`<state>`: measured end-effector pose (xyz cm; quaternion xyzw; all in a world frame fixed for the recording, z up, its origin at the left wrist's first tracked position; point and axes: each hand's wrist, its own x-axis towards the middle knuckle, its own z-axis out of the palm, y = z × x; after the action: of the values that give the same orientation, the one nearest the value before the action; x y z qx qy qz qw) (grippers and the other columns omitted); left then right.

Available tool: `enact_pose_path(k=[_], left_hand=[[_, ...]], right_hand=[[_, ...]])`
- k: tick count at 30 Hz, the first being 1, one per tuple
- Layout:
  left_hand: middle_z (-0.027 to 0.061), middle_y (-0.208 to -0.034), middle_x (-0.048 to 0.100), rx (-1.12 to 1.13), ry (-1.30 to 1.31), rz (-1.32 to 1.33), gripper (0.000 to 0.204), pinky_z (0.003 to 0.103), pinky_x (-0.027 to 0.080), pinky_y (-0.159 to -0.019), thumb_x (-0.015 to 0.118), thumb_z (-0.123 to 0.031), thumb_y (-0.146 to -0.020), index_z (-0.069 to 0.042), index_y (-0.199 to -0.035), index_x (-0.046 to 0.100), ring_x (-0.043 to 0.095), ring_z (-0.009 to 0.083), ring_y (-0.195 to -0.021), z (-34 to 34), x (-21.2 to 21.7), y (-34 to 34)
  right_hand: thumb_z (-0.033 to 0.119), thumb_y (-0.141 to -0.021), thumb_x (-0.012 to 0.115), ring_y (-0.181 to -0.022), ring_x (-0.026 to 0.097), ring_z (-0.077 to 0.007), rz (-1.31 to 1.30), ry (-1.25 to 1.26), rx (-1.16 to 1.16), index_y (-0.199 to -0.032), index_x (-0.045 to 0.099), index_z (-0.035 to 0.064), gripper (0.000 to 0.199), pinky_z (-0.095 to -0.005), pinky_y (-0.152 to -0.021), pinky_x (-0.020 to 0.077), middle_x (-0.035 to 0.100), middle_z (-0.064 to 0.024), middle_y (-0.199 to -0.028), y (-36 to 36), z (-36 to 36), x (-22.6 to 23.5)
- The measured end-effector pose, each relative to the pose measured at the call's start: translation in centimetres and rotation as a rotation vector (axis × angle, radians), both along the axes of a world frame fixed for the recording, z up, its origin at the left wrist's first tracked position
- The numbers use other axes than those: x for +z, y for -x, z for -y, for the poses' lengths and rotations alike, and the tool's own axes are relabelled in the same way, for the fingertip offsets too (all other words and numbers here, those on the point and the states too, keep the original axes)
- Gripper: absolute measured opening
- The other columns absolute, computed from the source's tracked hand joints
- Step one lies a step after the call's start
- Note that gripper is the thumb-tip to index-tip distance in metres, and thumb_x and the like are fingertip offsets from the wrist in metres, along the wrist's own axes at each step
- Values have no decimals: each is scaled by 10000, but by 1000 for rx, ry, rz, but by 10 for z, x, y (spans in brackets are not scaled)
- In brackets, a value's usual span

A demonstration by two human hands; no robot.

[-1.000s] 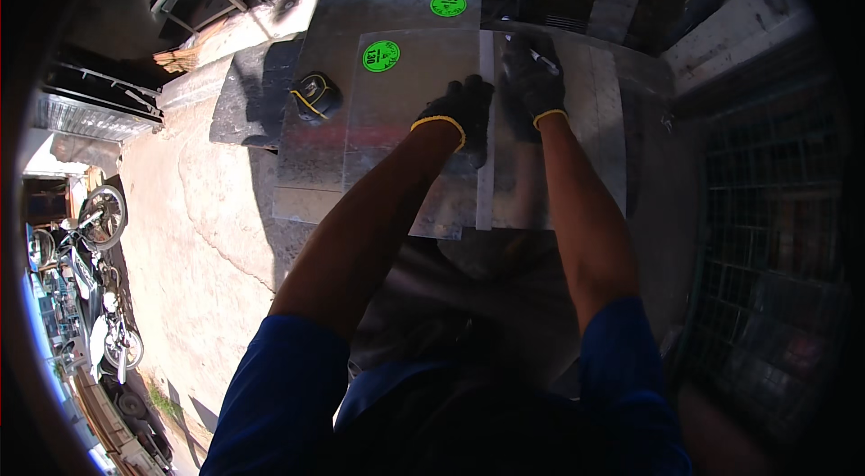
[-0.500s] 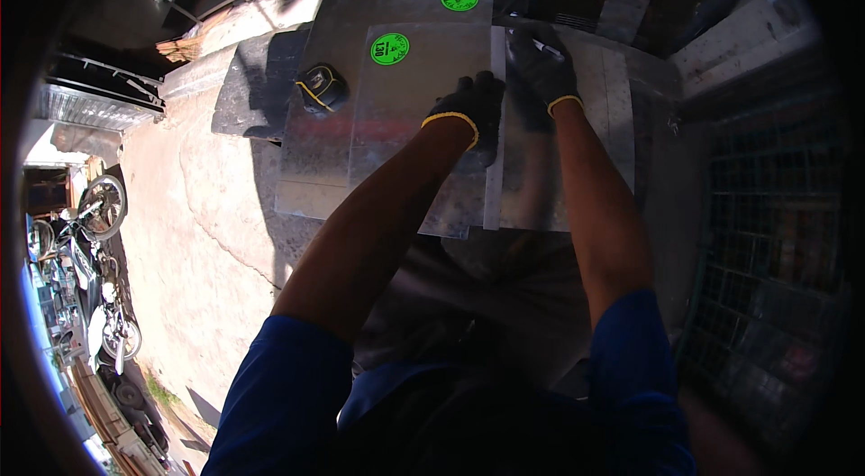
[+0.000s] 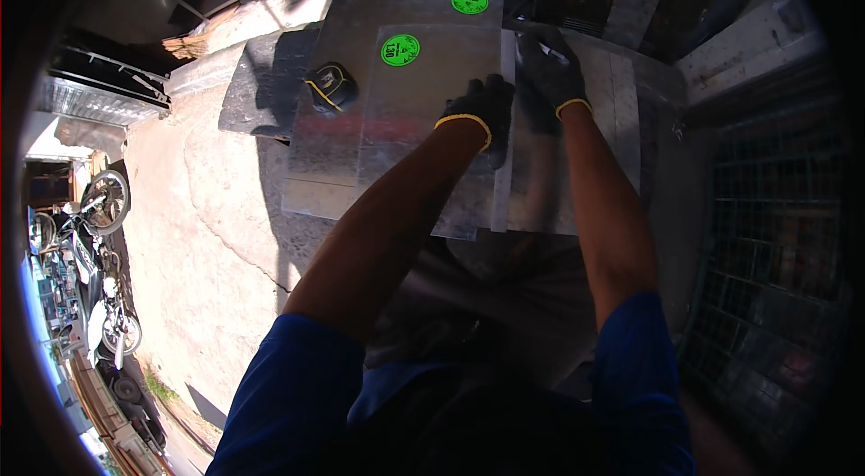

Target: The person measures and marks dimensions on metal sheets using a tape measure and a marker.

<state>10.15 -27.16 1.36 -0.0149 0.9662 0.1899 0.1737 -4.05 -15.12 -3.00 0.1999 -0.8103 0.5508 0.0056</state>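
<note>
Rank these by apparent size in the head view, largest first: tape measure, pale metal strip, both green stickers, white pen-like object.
1. Pale metal strip
2. Tape measure
3. Near green sticker and far green sticker: nearness makes their order unsure
4. White pen-like object, by its visible part

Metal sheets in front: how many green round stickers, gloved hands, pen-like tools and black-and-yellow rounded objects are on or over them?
Green round stickers: 2
Gloved hands: 2
Pen-like tool: 1
Black-and-yellow rounded object: 1
Total: 6
</note>
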Motion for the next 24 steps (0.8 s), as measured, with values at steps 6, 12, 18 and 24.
enact_pose_path(k=[6, 12, 18, 24], left_hand=[[122, -1507, 413, 15, 0, 10, 1148, 643, 494, -1049, 977, -223, -485, -138, -1494, 436, 419, 420, -1433, -2, 5, 0], [111, -1490, 431, 8, -12, 29, 1131, 604, 496, -1081, 976, -212, -488, -158, -1489, 452, 438, 408, -1421, 1, 9, 0], [103, -1532, 421, -11, 30, 54, 1210, 572, 471, -1130, 997, -258, -476, -186, -1538, 423, 425, 391, -1446, 2, 6, 5], [160, -1537, 418, -68, 90, 66, 1294, 474, 456, -1148, 980, -366, -449, -67, -1558, 384, 461, 390, -1400, 4, -1, 12]], right_hand=[[294, -972, 690, -1094, 706, -214, 18, -2, 26, -1175, 710, 108, 276, -338, -962, 517, 747, -95, -1145, -12, -7, 7], [273, -976, 687, -1047, 703, -183, 60, -19, 54, -1141, 704, 109, 234, -336, -942, 523, 746, -69, -1102, -42, -24, 9], [250, -979, 699, -998, 680, -133, 105, 38, 82, -1116, 700, 113, 194, -307, -915, 519, 732, -29, -1063, -72, -37, 12], [241, -986, 702, -989, 682, -139, 110, 29, 80, -1128, 695, 109, 194, -303, -901, 522, 732, -40, -1047, -110, -54, 15]])
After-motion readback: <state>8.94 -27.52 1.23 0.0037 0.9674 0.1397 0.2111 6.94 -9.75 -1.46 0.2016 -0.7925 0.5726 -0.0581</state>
